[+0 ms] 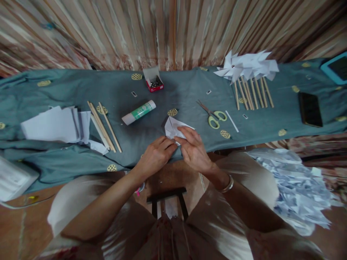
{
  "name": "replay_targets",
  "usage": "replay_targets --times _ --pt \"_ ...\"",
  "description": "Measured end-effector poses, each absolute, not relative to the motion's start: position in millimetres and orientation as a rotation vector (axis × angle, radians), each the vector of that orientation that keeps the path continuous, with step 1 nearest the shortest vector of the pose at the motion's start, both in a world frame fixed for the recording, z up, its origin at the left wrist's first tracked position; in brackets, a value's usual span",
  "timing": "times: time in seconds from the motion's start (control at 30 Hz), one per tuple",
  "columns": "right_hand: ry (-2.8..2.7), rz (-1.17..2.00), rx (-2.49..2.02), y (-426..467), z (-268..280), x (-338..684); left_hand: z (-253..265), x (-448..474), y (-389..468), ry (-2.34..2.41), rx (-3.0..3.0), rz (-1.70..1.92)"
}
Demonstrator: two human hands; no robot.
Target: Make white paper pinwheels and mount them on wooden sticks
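A small folded piece of white paper (171, 126) lies at the front edge of the cloth-covered table. My left hand (158, 153) has its fingers closed on the paper's near left corner. From the other side my right hand (195, 150) pinches the near edge, its fingers lying over the paper's right part. The fingertips of both hands almost meet, and they hide the lower part of the sheet. Just beyond, to the left, lies a glue stick (139, 112). Green-handled scissors (213, 115) rest to the right, beside a thin white paper strip (232, 121).
An open red box of pins (155, 83) stands at the back. On the left are stacked paper sheets (54, 124) and wooden sticks (110, 126). Finished paper pinwheels (249, 66) lie back right, near a phone (310, 109). A pile of folded paper (300, 187) sits below right.
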State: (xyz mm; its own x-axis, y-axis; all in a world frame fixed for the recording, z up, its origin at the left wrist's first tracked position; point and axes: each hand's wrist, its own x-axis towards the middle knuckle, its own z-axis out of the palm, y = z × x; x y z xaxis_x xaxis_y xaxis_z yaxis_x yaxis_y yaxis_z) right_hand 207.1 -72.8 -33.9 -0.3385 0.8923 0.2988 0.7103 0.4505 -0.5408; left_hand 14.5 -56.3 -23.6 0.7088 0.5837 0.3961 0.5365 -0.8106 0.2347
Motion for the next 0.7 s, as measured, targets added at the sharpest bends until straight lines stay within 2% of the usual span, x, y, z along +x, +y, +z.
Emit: replay_targets --times 0.23,0.7 --pt "-1.947 0.475 -1.422 -55 -32 226 -20 14 -57 0.918 2.814 0.694" --pt "-1.990 0.502 -1.408 -56 -22 232 -20 -13 -24 1.052 2.820 0.780"
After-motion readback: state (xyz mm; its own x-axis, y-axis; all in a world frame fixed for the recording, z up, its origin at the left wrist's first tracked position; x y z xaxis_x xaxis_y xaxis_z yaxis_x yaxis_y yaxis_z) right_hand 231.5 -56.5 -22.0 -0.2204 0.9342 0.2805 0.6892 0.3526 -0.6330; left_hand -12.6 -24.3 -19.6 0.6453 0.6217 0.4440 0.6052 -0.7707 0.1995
